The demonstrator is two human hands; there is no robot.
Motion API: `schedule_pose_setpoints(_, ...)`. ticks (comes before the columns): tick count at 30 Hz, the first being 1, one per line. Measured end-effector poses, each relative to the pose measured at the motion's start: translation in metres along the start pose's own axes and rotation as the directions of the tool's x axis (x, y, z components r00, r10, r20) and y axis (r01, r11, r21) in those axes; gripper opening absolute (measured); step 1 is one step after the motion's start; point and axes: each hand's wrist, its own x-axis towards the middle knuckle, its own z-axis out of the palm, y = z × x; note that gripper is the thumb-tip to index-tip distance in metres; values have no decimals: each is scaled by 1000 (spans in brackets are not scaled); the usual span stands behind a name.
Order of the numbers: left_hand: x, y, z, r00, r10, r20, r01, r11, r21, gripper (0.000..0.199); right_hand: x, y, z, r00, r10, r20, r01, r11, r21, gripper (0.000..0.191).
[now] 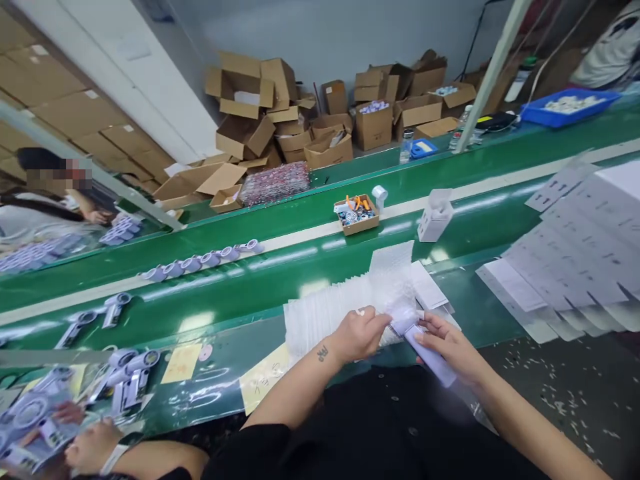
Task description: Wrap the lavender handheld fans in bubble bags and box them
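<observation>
Above black shirt [390, 427], over near edge of table [215, 383], clamps lilac fan [434, 360] by handle between fingers of right hand [447, 347], pinches wrapped head with left hand [357, 335].

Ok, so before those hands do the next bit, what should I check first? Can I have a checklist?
1. Right hand has a grip on the purple gadget's handle: ok.
2. Left hand is at the gadget's round head: ok.
3. Left fingers are pinching something: cannot tell, the fingertips are too blurry.
4. White wrap stack is close to the left hand: ok.
5. White wrap goes all around the head: cannot tell, it's blurry there.
6. White box is standing beyond the hands: ok.
</observation>
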Motion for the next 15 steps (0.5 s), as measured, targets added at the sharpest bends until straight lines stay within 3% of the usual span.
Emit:
schedule_pose_setpoints(4, 5, -2, 19, 967, 236, -92, -221, 963, 153, 30, -14, 8, -6, 995, -53, -80, 59, 996, 73, 48)
schedule_pose_setpoints(5, 11, -2, 24, 967, 225, -121, -202, 963, 177, 28, -15, 11, -7, 992, -67, -105, 77, 993, 89, 48)
schedule_pose_setpoints(9, 34, 8, 40, 984, -24, -177, 58, 980, 188, 16, -19, 16, -12, 966, -126, -224, 156, 980, 122, 43)
schedule_pose_setpoints(13, 37, 33, 54, 990, 106, -88, -97, 990, 103, 19, -26, 13, -21, 950, -79, -301, 142, 971, 193, 36)
schedule_pose_setpoints(15, 34, 43, 64, 996, 81, -46, -79, 996, 44, 17, -30, 12, -25, 942, -60, -330, 150, 956, 252, 36)
